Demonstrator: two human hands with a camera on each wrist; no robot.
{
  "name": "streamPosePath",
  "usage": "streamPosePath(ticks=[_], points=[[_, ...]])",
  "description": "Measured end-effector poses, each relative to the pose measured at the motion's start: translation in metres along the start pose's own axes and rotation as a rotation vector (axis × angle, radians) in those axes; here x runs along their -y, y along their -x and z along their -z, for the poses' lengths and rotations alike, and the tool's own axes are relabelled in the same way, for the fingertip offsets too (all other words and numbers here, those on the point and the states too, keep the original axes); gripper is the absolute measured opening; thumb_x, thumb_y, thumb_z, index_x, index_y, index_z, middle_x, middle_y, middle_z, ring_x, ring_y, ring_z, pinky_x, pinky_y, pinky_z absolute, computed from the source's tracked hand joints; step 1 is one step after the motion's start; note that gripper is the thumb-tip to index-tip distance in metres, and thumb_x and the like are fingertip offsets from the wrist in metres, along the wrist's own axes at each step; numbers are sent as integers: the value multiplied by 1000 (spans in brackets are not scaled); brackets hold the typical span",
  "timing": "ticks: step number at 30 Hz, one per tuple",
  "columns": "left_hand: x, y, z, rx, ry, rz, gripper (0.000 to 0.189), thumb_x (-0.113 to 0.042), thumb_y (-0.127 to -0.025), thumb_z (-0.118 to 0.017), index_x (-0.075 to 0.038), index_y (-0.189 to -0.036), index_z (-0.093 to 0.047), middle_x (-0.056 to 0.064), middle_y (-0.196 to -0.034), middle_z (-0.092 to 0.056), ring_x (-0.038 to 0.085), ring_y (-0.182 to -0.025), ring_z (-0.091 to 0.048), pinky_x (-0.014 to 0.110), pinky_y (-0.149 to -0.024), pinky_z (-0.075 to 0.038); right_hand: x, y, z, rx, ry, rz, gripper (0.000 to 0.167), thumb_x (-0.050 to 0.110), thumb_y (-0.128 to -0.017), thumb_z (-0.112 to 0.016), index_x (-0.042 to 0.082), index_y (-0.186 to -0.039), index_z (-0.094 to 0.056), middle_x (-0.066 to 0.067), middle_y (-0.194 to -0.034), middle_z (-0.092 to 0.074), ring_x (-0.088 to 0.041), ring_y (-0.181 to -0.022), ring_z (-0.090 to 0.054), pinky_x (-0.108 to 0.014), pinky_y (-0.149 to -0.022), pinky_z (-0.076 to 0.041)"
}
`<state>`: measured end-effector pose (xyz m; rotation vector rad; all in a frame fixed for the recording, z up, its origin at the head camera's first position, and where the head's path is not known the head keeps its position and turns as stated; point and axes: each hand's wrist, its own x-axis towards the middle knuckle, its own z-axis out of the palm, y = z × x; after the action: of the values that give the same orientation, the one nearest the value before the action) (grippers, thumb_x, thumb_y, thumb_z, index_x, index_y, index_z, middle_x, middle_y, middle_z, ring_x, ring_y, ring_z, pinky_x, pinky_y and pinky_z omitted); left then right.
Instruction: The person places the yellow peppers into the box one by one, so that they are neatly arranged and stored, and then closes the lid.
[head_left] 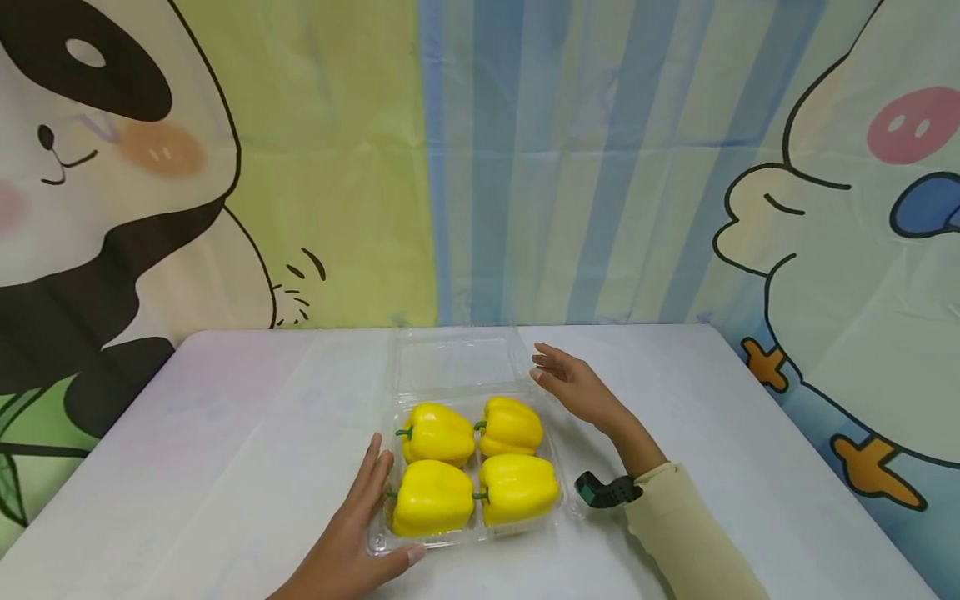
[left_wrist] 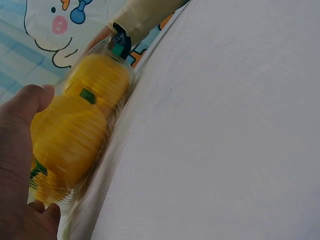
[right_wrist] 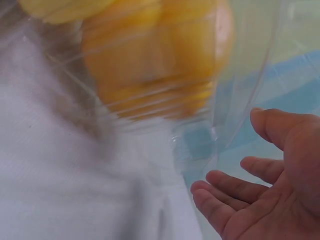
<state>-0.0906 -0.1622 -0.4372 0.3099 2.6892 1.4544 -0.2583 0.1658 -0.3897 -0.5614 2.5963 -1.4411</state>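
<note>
A clear plastic clamshell box [head_left: 450, 542] lies on the table with its lid [head_left: 457, 362] folded back, away from me. Several yellow bell peppers [head_left: 433, 498] with green stems sit in its compartments, in two rows. My left hand [head_left: 348, 537] rests along the box's left side, thumb at the front corner and fingers extended. In the left wrist view, that thumb [left_wrist: 37, 97] lies beside the peppers [left_wrist: 70, 135]. My right hand [head_left: 581, 392], fingers loosely extended, is just right of the lid and holds nothing; the right wrist view shows the palm [right_wrist: 270, 195] apart from the box wall.
The white table [head_left: 247, 433] extends on both sides of the box. Behind it hangs a cloth backdrop [head_left: 360, 167] with cartoon animals and stripes. A black wrist strap with a dark device [head_left: 606, 490] is on the right wrist, close to the box's right edge.
</note>
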Motion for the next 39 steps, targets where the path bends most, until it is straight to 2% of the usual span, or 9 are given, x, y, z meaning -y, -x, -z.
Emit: streamPosePath(ticks=[4, 6, 10, 18, 27, 39], points=[[0, 0, 0, -11, -6, -5, 108, -49, -76, -79, -14, -157, -16, -9, -162, 10, 30, -145, -6, 60, -105, -22, -9, -3, -2, 32, -94, -82, 67, 36, -101, -52, 10, -155, -23, -16, -151, -38, -32, -135, -40, -49, -106, -37], [0, 0, -1, -12, -8, -1, 109, -50, -76, -79, -14, -157, -16, -9, -162, 10, 30, -145, -7, 60, -105, -22, -14, -4, -3, 37, -126, -106, 66, 35, -101, -51, 7, -155, -23, -15, -153, -34, -32, -136, -38, -49, -108, -36], [-1, 0, 0, -9, -17, 7, 109, -51, -76, -78, -15, -157, -16, -10, -162, 11, 28, -145, -7, 59, -105, -22, -21, -6, -7, 27, -161, -140, 64, 36, -102, -50, 3, -152, -28, -16, -151, -38, -32, -135, -40, -50, -108, -34], [-2, 2, 3, -20, -29, -18, 109, -50, -77, -79, -14, -157, -15, -7, -162, 10, 31, -144, -8, 57, -105, -23, -22, -9, -16, 5, -156, -150, 55, 31, -102, -50, 2, -148, -39, -13, -150, -41, -30, -141, -29, -49, -111, -30], [-1, 0, -1, -13, -8, -23, 108, -49, -77, -78, -15, -157, -14, -6, -162, 10, 30, -144, -9, 57, -105, -22, -15, -7, -17, -18, -150, -160, 50, 21, -103, -49, 2, -149, -37, -9, -144, -49, -23, -129, -48, -39, -101, -44], [0, 0, 0, -15, 3, -22, 108, -48, -76, -79, -11, -156, -17, -8, -162, 9, 28, -144, -8, 57, -105, -23, -11, -5, -15, -40, -326, -126, 50, 12, -103, -48, 1, -150, -33, -13, -148, -43, -27, -127, -50, -29, -93, -49]])
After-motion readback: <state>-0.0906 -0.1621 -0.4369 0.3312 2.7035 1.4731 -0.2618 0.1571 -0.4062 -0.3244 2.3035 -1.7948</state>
